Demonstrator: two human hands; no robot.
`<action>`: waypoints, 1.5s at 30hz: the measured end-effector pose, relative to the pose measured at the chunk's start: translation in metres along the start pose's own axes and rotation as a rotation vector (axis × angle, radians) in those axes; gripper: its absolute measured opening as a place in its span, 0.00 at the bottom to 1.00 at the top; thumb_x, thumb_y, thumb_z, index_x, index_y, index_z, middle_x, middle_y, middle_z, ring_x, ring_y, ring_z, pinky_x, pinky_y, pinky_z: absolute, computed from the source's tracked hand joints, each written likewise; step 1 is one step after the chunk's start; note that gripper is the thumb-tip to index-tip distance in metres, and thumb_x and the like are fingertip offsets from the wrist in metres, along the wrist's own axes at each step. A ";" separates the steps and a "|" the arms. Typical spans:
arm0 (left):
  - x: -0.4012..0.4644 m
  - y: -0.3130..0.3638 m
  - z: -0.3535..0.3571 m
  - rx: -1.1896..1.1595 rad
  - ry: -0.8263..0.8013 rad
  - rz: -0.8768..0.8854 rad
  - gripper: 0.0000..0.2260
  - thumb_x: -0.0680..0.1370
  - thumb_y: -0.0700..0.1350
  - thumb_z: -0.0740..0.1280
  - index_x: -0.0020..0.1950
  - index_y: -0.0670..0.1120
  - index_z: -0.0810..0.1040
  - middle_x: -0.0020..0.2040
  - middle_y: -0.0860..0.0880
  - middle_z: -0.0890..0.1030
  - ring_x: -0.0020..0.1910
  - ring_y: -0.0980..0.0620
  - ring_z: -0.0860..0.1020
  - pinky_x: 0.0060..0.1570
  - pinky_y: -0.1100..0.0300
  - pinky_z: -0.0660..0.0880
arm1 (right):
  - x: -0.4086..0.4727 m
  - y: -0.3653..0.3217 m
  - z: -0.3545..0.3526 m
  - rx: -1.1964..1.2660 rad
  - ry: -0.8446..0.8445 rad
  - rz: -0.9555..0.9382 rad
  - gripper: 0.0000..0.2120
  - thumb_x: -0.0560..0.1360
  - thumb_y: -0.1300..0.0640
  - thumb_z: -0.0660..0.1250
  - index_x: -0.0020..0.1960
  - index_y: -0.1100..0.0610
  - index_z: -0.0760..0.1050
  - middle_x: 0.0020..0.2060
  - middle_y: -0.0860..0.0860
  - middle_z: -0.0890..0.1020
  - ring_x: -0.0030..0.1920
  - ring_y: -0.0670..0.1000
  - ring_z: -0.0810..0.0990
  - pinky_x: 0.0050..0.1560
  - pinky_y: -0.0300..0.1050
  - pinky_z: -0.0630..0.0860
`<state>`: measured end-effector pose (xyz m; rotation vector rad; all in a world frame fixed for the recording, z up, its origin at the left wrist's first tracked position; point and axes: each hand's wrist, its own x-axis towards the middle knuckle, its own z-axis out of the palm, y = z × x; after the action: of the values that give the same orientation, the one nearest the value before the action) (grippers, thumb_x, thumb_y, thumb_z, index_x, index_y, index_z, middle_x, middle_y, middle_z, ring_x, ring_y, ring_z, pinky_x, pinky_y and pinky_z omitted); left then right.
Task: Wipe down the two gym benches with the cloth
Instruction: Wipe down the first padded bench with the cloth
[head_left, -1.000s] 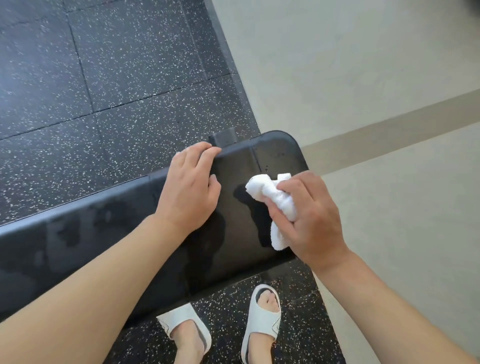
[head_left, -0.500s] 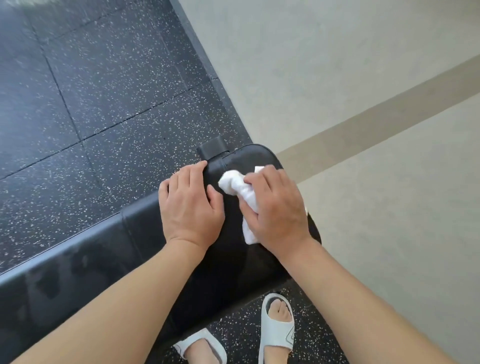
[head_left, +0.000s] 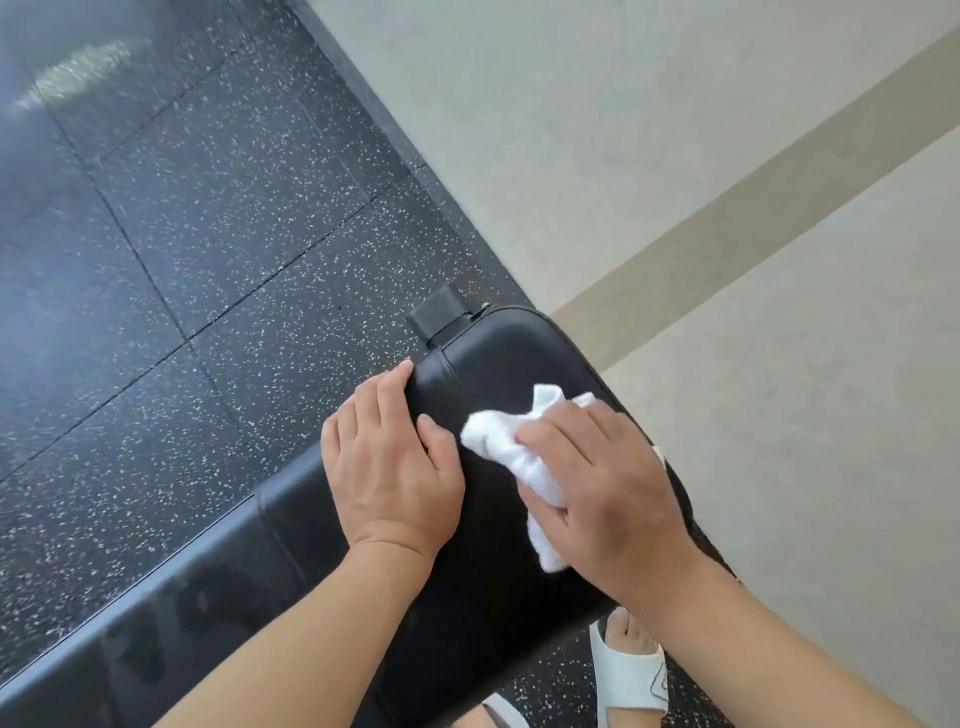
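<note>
While the left hand (head_left: 389, 457) stays flat and relaxed on the bench (head_left: 498, 358) at mid-frame, the right hand (head_left: 602, 488), gripping the bunched white cloth (head_left: 511, 447), has swept in beside it, so this end pad looks nearly wiped.

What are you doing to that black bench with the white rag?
A person is cleaning a gym bench. The right hand grips a bunched white cloth and presses it on the black pad near its rounded end. The left hand lies flat on the pad beside it, fingers over the far edge, steadying it. Streaky patches show on the pad further along. Only this one bench is in sight.
</note>
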<state>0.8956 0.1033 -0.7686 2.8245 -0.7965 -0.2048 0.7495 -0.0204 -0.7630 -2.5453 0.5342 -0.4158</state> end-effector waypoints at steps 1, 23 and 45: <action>0.000 0.000 0.000 -0.001 0.002 0.001 0.24 0.78 0.49 0.55 0.73 0.46 0.73 0.65 0.46 0.78 0.63 0.41 0.75 0.70 0.43 0.68 | -0.017 0.005 -0.007 -0.001 -0.003 -0.001 0.06 0.78 0.60 0.69 0.53 0.57 0.81 0.48 0.53 0.80 0.45 0.59 0.77 0.45 0.58 0.77; 0.001 0.001 0.001 -0.005 -0.004 -0.016 0.26 0.77 0.51 0.53 0.73 0.46 0.72 0.63 0.44 0.78 0.62 0.39 0.75 0.69 0.40 0.68 | 0.081 0.004 0.012 0.056 -0.004 0.088 0.07 0.76 0.57 0.66 0.52 0.57 0.79 0.49 0.53 0.79 0.47 0.57 0.74 0.47 0.56 0.74; 0.000 0.000 0.002 -0.028 0.033 0.017 0.25 0.77 0.50 0.54 0.71 0.45 0.73 0.63 0.46 0.79 0.60 0.40 0.76 0.66 0.42 0.70 | 0.133 0.008 0.024 0.002 -0.111 0.023 0.12 0.80 0.45 0.66 0.54 0.54 0.78 0.51 0.50 0.78 0.51 0.55 0.74 0.51 0.54 0.74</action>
<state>0.8953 0.1026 -0.7708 2.7868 -0.8034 -0.1652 0.8733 -0.0762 -0.7620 -2.5400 0.5200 -0.2646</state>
